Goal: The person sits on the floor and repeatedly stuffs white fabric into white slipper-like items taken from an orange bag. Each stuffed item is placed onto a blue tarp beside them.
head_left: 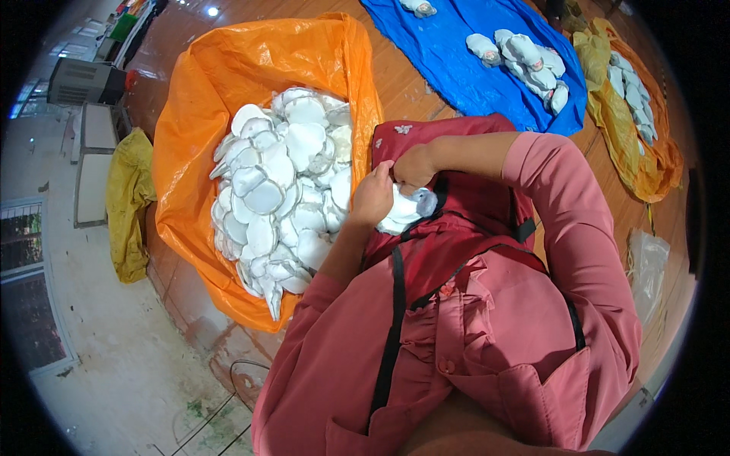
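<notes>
Over my lap, my left hand point(374, 195) and my right hand point(414, 165) meet at the fingertips, both closed in a pinch. Whatever lies between the fingers is too small or hidden to make out. Just below them, white fabric pieces point(397, 219) rest on the dark red apron point(475, 205), partly covered by my left hand; a round greyish end point(426, 201) shows at their right side. To the left of my hands, a heap of flat, rounded white pieces point(262, 194) fills a large open orange sack point(228, 57).
A blue sheet point(426, 57) on the floor ahead carries bundles of white pieces point(525, 57). At far right, more bundles point(631, 91) lie on an orange and yellow sack point(608, 144). A crumpled yellow sack point(131, 205) stands by the left wall; a clear plastic bag point(650, 266) lies right.
</notes>
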The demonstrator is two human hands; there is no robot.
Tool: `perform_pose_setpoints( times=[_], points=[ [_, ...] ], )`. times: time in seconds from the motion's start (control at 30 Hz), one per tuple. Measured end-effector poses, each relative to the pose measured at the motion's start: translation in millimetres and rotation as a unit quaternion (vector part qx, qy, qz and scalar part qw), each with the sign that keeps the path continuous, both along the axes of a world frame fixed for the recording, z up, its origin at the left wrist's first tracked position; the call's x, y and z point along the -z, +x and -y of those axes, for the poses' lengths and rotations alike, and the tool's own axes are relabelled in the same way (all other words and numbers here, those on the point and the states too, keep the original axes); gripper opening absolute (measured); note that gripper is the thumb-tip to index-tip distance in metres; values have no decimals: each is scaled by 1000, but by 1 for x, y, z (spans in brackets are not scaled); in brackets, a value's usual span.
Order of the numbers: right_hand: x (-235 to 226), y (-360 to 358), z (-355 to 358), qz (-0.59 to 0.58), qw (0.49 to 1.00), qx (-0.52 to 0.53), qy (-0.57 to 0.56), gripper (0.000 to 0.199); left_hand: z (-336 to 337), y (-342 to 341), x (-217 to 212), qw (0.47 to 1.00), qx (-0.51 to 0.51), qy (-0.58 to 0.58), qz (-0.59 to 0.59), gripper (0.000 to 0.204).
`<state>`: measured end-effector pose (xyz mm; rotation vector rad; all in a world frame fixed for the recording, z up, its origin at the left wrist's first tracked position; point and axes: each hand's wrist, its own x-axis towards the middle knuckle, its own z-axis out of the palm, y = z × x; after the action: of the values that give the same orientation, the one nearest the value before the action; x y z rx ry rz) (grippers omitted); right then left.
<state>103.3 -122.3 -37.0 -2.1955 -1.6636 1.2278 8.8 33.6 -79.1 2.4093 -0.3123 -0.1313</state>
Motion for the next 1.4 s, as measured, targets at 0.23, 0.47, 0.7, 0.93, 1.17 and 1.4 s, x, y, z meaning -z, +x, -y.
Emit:
perform_pose_setpoints(
  times=[0.23, 0.47, 0.7, 0.93, 1.17, 1.4],
  points=[
    [-10, -25, 22, 58, 989, 72, 116, 33, -1, 1, -5, 999, -24, -29, 8, 22],
    [-29, -40, 39, 21, 975, 93, 199, 32, 1, -8, -2, 997, -13, -78, 25, 21],
    [-17, -46, 52, -43, 950, 171, 259, 33, -6, -10, 0, 996, -51, -68, -33, 27],
    [46, -56, 70, -365, 788, 457, 193, 34, -8, -18, 13, 995, -31, -85, 33, 29],
    [69, -53, 64, -346, 779, 489, 185, 36, -5, -14, 6, 998, -12, -29, 62, 28],
    [17, -51, 78, -135, 848, 472, 202, 52, -4, -10, 1, 1000, -14, -11, 12, 30]
  ],
)
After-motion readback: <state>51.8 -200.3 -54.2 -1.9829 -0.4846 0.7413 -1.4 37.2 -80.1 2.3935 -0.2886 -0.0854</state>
